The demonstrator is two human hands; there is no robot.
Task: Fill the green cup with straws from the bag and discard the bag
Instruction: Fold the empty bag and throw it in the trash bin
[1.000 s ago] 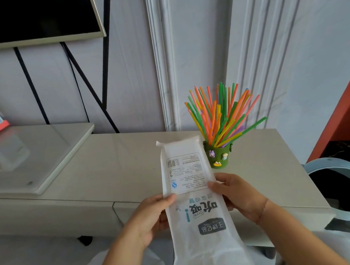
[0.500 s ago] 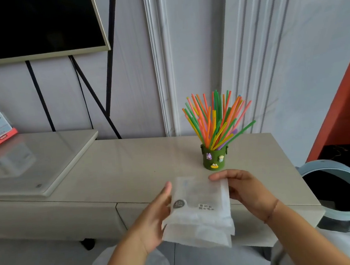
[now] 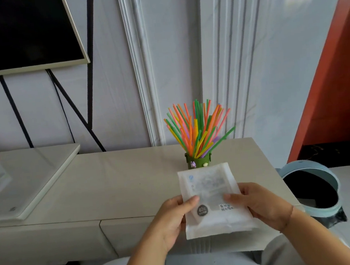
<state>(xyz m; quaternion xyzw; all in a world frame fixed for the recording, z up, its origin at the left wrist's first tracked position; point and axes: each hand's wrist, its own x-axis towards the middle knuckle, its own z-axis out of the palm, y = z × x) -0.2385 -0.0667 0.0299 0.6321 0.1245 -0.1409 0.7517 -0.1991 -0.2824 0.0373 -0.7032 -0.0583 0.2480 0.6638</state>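
Note:
A small green cup (image 3: pixel 198 161) stands on the beige cabinet top (image 3: pixel 121 181) near the wall, packed with several coloured straws (image 3: pixel 197 127) that fan upward. In front of it I hold the white plastic straw bag (image 3: pixel 211 199), folded over to about half its length and looking flat. My left hand (image 3: pixel 174 218) grips its left edge with the thumb on top. My right hand (image 3: pixel 261 205) grips its right edge the same way. The bag's top edge hides the cup's base.
A pale blue round bin (image 3: pixel 310 191) with a dark liner stands open on the floor to the right of the cabinet. A white slab (image 3: pixel 19 183) lies on the cabinet's left part. A dark screen (image 3: pixel 16 32) hangs above it. An orange-red panel (image 3: pixel 338 93) rises at far right.
The long bag, first held upright at full length, has been folded in half between both hands. It now sits a little higher, just in front of the cup.

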